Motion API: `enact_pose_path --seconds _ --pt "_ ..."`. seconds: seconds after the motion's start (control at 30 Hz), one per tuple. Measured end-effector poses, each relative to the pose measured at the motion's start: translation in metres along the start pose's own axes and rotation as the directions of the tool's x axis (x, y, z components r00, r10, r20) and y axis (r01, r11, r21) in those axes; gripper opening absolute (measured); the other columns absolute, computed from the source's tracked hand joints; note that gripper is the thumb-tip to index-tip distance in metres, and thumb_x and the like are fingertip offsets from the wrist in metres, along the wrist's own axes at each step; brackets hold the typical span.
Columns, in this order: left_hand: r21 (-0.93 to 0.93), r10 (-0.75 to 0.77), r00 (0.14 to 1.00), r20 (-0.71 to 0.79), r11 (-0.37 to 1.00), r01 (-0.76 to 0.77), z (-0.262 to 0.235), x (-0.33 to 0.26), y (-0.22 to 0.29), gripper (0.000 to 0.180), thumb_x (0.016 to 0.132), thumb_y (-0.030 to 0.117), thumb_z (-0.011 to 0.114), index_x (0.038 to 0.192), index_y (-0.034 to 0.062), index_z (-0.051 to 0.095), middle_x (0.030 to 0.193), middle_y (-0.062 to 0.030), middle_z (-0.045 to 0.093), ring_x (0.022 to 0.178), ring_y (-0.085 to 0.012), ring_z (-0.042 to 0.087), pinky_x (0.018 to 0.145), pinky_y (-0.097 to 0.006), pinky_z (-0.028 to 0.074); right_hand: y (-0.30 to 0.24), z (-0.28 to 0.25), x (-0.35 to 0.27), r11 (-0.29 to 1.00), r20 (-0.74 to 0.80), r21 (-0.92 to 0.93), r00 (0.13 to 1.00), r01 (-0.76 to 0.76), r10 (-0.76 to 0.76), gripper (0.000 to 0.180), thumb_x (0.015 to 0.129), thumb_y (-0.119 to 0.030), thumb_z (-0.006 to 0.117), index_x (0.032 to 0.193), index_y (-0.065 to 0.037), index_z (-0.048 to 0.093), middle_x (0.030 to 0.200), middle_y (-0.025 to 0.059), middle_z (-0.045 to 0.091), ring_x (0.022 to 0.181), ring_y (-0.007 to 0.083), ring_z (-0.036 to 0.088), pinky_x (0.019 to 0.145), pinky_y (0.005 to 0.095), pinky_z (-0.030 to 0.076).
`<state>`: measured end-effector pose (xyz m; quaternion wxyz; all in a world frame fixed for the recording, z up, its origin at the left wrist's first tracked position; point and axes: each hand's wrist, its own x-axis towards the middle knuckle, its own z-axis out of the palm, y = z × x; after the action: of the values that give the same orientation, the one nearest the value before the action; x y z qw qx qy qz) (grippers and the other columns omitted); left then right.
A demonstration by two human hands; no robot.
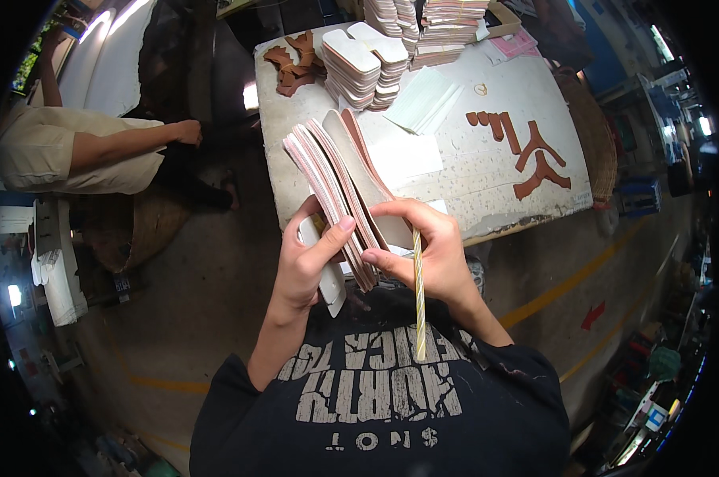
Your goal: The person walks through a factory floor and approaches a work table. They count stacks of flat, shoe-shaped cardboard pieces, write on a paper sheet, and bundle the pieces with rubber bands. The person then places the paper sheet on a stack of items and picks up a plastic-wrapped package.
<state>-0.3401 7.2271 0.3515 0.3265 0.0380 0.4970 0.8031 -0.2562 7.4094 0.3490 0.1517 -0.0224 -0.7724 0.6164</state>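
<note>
Above the near edge of the table I hold a thick stack of flat cut pieces (328, 179), pale on their faces, with pink and brown layered edges. My left hand (298, 266) is wrapped round its lower left side, thumb across the edges. With the fingertips of my right hand (435, 242) I pinch the stack's right side, where a few pieces fan apart. A thin gold-and-white striped stick, like a pen refill (420, 310), hangs down from the same hand. Part of the lower stack is hidden behind my fingers.
On the white table (487, 211) stand stacks of similar pieces (355, 67), pale green sheets (425, 99), white paper (411, 161), brown scraps (292, 67) and brown cut pieces (544, 159). A co-worker's arm (121, 149) is at the left, beside a woven basket (109, 238).
</note>
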Motion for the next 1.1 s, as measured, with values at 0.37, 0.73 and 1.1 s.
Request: enact_pose_path --seconds 0.37,0.73,1.1 --pt "0.013 -0.048 0.999 -0.012 0.999 0.048 -0.008 0.002 -0.004 0.043 0.105 0.011 0.068 0.142 -0.0060 0.057 0.119 -0.0107 0.072 0.103 -0.0145 0.072 0.089 -0.026 0.056 -0.003 -0.001 -0.002 0.985 0.018 -0.058 0.986 -0.165 0.166 0.039 0.088 -0.011 0.087 0.122 0.002 0.073 0.105 0.0108 0.077 0.097 0.0137 0.071 0.087 0.0287 0.055" --pt "0.023 -0.106 0.994 0.009 0.994 0.106 -0.011 0.004 -0.015 0.033 0.109 0.024 0.062 0.132 -0.0002 0.061 0.091 0.0011 0.065 0.071 -0.0024 0.049 0.065 -0.019 0.041 0.005 0.002 -0.005 0.980 -0.005 -0.094 0.985 -0.174 0.174 0.045 0.085 -0.014 0.088 0.123 0.002 0.071 0.103 0.0115 0.076 0.095 0.0150 0.070 0.087 0.0308 0.055" --pt "-0.042 -0.144 0.987 -0.066 0.989 0.142 -0.010 0.009 -0.024 0.028 0.109 0.019 0.062 0.131 0.0017 0.061 0.090 0.0015 0.065 0.068 -0.0024 0.050 0.062 -0.019 0.043 0.012 0.008 -0.006 0.990 -0.030 -0.139 0.999 -0.038 0.034 0.047 0.084 -0.014 0.089 0.124 0.002 0.069 0.110 0.0148 0.076 0.103 0.0210 0.073 0.091 0.0332 0.056"
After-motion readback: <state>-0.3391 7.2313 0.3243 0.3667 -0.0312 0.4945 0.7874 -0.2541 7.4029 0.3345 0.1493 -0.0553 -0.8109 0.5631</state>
